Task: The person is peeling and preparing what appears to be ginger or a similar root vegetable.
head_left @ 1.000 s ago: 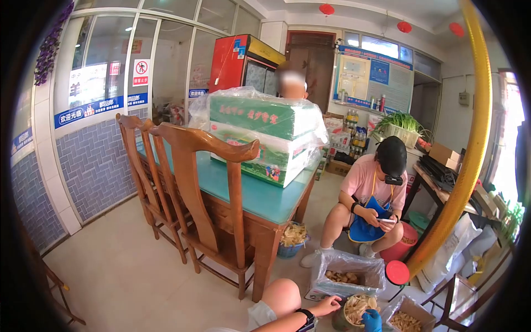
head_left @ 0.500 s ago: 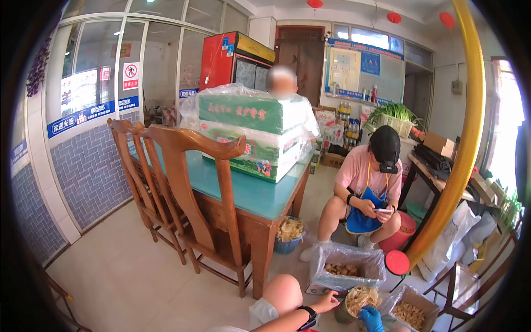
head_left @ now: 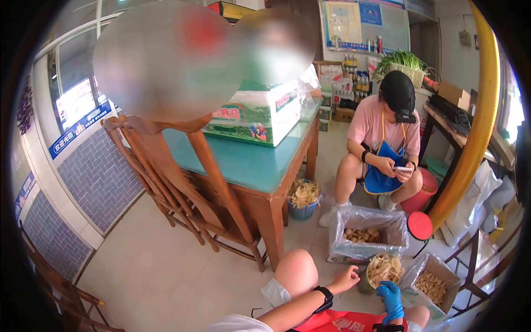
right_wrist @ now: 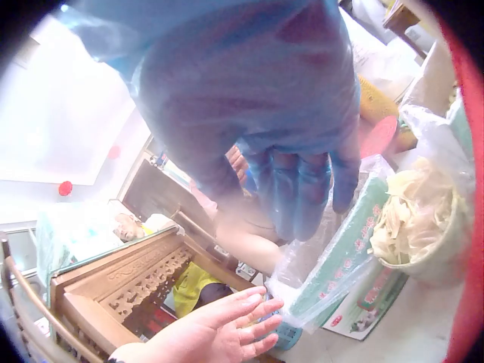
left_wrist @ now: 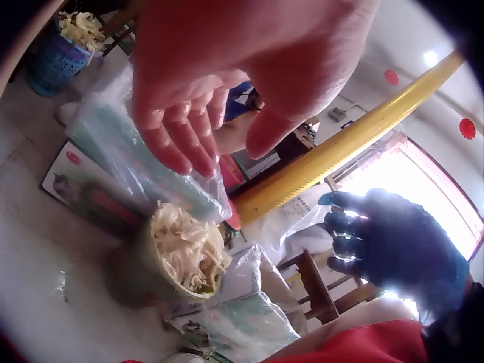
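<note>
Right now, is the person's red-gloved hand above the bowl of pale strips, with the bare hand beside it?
Not quite: the glove is blue, not red, as the head view shows. It is above the bowl of pale strips, with the bare hand beside it.

— The right hand (head_left: 391,296)?
— Smooth blue rubbery glove; the left hand (head_left: 345,278) is bare.
— Below the fingers?
— A matt bowl (head_left: 383,272) of pale, dry-looking strips, beside crinkly glossy plastic lining a cardboard box (head_left: 365,237).
</note>
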Available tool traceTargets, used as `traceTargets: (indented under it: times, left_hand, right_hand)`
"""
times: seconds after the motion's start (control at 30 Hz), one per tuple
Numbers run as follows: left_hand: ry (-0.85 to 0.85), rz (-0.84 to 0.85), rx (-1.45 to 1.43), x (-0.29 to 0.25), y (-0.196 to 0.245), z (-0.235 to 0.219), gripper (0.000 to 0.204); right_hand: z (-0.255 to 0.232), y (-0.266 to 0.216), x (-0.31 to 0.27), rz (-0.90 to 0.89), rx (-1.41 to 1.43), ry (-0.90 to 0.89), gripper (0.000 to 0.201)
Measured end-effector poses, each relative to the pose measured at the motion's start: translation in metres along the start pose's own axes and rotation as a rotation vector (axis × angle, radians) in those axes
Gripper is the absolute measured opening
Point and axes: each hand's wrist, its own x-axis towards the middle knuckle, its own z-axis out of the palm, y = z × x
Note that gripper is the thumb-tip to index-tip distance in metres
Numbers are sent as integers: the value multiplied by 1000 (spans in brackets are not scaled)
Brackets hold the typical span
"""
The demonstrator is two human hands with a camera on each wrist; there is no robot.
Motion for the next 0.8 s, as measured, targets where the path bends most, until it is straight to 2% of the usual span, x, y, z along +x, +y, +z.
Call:
traceTargets:
  times: [0.03, 0.07, 0.13, 0.2, 0.23, 0.27, 0.4, 0.47, 0.53, 0.57, 0.6, 0.63, 0.67, 0.7, 0.73, 0.8]
  left_hand:
    - [46, -10, -58, 1, -4, 5, 43]
    - [98, 51, -114, 3, -4, 9, 42]
    - [132, 115, -270, 4, 20, 14, 39]
    - [36, 215, -221, 0, 85, 4, 38]
    - [-68, 147, -198, 1, 115, -3, 42]
    - [-117, 145, -126, 8, 139, -5, 42]
    - [-245, 241, 114, 57, 184, -18, 37]
    - [-244, 196, 208, 90, 174, -28, 32]
    - [-168, 208, 392, 113, 145, -39, 32]
    - [-148, 199, 499, 118, 131, -46, 33]
    - [-129, 185, 607, 117, 117, -52, 35]
    - [-158, 165, 598, 111, 117, -56, 35]
    - [-349, 137, 1037, 104, 120, -62, 37]
    - [-536, 113, 1474, 98, 121, -65, 39]
    - [-538, 113, 1459, 95, 116, -64, 39]
    - [-674, -71, 1032, 89, 110, -66, 41]
  right_hand:
    - [2, -13, -2, 5, -39, -20, 24]
    - [2, -17, 2, -7, -56, -41, 25]
    - [-2, -29, 8, -19, -94, -87, 24]
    - [-6, -53, 19, 23, -178, -128, 25]
    - [-6, -73, 23, 25, -146, -146, 28]
    - [-15, -68, 39, -53, -222, -149, 30]
    - [-34, -88, 90, -126, -423, -76, 35]
    - [-44, -71, 111, -118, -434, -36, 36]
    - [-54, -43, 124, 79, -753, 103, 38]
    - [-65, -21, 122, 51, -966, 62, 41]
    - [-70, -18, 122, 82, -964, 64, 41]
    - [-75, -21, 119, 163, -1059, -100, 40]
    - [-78, -23, 118, 238, -1149, -270, 40]
    - [-77, -22, 119, 206, -1044, -210, 41]
    - [-73, -25, 122, 214, -1055, -213, 41]
    - [-61, -32, 127, 105, -1002, -85, 41]
